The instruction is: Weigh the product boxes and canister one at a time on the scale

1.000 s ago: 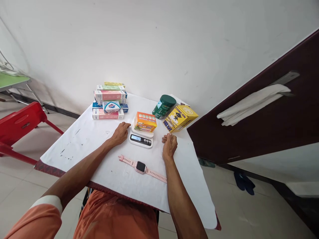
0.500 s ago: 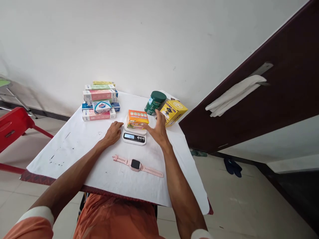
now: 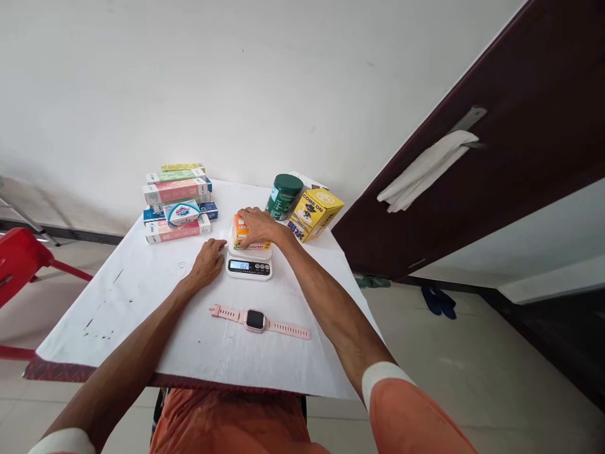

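A white digital kitchen scale [image 3: 249, 267] stands mid-table, its lit display apparently reading 162. An orange, box-shaped pack with printed labels [image 3: 240, 226] sits on its platform. From above, my right hand [image 3: 258, 226] covers much of that pack, thumb at the near side and fingers over the far side. My left hand [image 3: 208, 260] lies on the white cloth just left of the scale, fingers loosely bent and holding nothing. Nearer to me lies a pink-strapped smartwatch [image 3: 256, 320], stretched flat with a dark screen.
Stacked slim cartons [image 3: 177, 190] and a blue-white soap box [image 3: 182, 213] are at the back left. A green lidded tub [image 3: 283, 197] and a yellow box [image 3: 316, 214] stand at the back right. A red chair [image 3: 23, 255] is left of the table; a dark door [image 3: 425, 189] is right.
My right hand has moved left from beside the scale onto the orange pack and closed around it. My left hand stays beside the scale. The view has shifted slightly.
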`<state>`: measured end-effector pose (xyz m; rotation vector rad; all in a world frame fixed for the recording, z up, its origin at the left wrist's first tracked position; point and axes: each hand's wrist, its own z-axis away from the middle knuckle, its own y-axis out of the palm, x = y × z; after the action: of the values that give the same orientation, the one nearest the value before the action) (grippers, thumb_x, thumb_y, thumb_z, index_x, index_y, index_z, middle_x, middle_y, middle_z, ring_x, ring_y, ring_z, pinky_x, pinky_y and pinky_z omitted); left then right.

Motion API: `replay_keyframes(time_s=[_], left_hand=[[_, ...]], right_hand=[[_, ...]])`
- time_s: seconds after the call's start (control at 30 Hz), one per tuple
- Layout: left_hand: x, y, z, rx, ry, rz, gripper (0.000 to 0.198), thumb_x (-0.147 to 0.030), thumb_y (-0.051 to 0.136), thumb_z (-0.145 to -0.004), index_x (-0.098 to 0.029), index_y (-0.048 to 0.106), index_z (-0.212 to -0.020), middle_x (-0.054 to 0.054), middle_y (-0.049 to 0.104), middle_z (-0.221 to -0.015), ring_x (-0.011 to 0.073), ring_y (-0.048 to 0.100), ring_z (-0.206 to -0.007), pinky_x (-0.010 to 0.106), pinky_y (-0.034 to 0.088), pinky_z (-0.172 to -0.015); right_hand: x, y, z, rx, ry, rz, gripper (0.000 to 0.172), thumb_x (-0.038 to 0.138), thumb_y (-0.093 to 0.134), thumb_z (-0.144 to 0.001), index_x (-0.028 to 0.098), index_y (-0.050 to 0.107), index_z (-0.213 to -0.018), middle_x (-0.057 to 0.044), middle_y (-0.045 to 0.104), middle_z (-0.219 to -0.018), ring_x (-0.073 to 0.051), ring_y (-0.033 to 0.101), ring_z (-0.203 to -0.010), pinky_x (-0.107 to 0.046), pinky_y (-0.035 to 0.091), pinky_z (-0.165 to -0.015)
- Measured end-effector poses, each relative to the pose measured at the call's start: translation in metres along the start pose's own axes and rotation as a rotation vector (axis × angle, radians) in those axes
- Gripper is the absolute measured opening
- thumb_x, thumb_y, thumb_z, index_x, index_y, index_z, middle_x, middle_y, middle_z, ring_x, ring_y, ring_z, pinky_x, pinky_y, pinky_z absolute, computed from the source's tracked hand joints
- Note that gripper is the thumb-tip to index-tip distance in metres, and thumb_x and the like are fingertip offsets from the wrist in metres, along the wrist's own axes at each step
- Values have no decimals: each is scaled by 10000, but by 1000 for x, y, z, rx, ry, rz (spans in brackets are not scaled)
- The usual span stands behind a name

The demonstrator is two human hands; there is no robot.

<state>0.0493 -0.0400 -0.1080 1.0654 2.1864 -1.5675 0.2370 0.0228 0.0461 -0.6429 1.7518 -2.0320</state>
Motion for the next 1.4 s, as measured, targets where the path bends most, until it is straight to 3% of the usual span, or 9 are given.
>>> replay_keyframes(time_s=[0.2, 0.37, 0.6, 0.9, 1.0, 1.07, 1.17, 1.27, 1.4], left_hand=[[0, 0, 0, -10, 3, 3, 440, -87, 492, -850, -179, 597, -1268, 116, 645, -1116, 268, 631, -1067, 442, 563, -938], [-1, 1, 1, -20, 0, 0, 429, -90, 496, -851, -177, 601, -1258, 116, 642, -1105, 275, 627, -1068, 452, 553, -959], [1, 5, 1, -42, 19, -9, 423, -84, 498, -841, -185, 613, -1235, 107, 636, -1068, 277, 622, -1044, 451, 546, -964], [4, 3, 3, -58, 42, 28, 551, 13, 445, -785, -190, 604, -1272, 99, 652, -1111, 247, 640, -1066, 439, 553, -982], [5, 3, 3, -50, 36, 40, 546, 15, 443, -782, -185, 606, -1264, 104, 651, -1121, 249, 643, -1082, 437, 553, -986], [5, 3, 2, -49, 20, 57, 543, 11, 441, -786, -188, 606, -1263, 100, 661, -1124, 243, 651, -1083, 432, 554, -992], [7, 3, 1, -53, -21, 118, 581, 14, 431, -779, -186, 586, -1302, 93, 696, -1151, 219, 676, -1061, 419, 567, -989], [6, 1, 0, -50, -55, 173, 618, 5, 421, -799, -186, 546, -1374, 87, 726, -1207, 190, 698, -1047, 398, 582, -984], [0, -2, 3, -28, -47, 194, 616, -35, 431, -845, -183, 518, -1436, 89, 739, -1266, 178, 715, -1067, 403, 577, -1022]], right_hand=[[-18, -7, 33, -165, 1, -13, 828, 411, 871, -723, 134, 504, -1413, -167, 596, -1381, -349, 533, -1280, -442, 446, -1046], [-60, -6, 80, -333, 141, -75, 788, 436, 875, -687, 191, 540, -1357, -148, 610, -1348, -378, 552, -1274, -472, 460, -1032], [-108, 33, 130, -172, 395, -6, 783, 394, 870, -702, 214, 539, -1389, -176, 590, -1414, -412, 512, -1343, -492, 458, -1029], [-132, 58, 124, -201, 384, -74, 764, 375, 841, -743, 193, 559, -1429, -180, 582, -1429, -392, 515, -1349, -498, 452, -1090], [-129, 62, 125, -270, 351, -91, 730, 354, 839, -728, 178, 589, -1392, -191, 607, -1394, -413, 537, -1316, -544, 468, -1090], [-119, 67, 126, -408, 311, -174, 691, 353, 817, -748, 183, 599, -1382, -196, 618, -1394, -414, 550, -1315, -569, 469, -1101], [-96, 78, 121, -559, 277, -554, 549, 460, 683, -888, 200, 602, -1364, -169, 692, -1306, -345, 659, -1204, -538, 538, -1044], [-73, 89, 107, -547, 335, -986, 515, 619, 540, -957, 202, 622, -1249, -142, 745, -1155, -288, 746, -1039, -474, 610, -939], [-56, 99, 87, -538, 432, -1193, 555, 723, 520, -935, 205, 627, -1105, -173, 750, -1148, -292, 765, -1002, -458, 630, -913]])
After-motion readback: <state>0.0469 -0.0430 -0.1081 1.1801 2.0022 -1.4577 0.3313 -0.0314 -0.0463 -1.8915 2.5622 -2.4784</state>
